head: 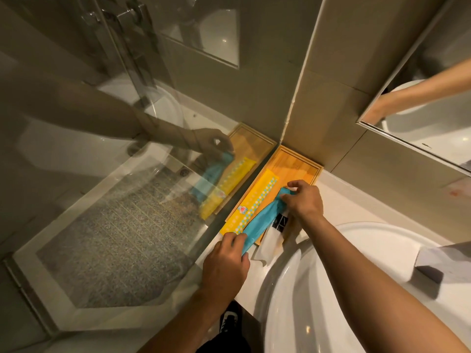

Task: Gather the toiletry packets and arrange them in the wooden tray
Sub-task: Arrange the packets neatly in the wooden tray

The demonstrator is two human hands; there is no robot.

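Two hands grip one blue packet [260, 220]: the left hand [225, 261] pinches its near end, the right hand [303, 200] its far end. It lies beside a yellow packet [254, 200] in the wooden tray [298, 164] on the desk [356, 200]

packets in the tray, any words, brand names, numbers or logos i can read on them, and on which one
No text can be read.
yellow packet: a small round printed picture near its near end, too blurred to read.
white packet: a black label with pale marks, too small to read.
blue packet, held at its ends by the left hand and right hand: no print visible.
wooden tray: faint mark, unreadable.
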